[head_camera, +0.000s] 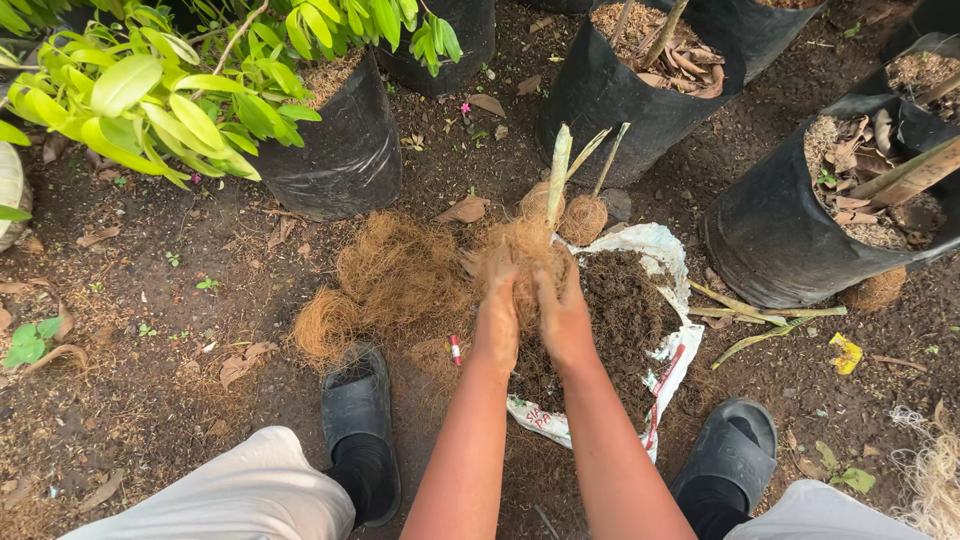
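**Both hands wrapped around a fibre-bound cutting**

Black grow bags ring the scene: one with a leafy plant (150, 90) at ten o'clock, a bag (620, 100) at one o'clock, another (790, 240) at three. At centre an opened white sack (655, 250) holds dark soil (625, 310). A loose pile of coconut fibre (385, 275) lies at nine o'clock from the hands.

The left hand (497, 320) and right hand (562, 318) sit side by side, equally near, fingers curled shut around a fibre ball (522, 250) at the base of a pale cutting (557, 175). Its long axis runs toward twelve o'clock, straight away from the hands. A second wrapped ball (584, 220) rests just beyond, at one o'clock.
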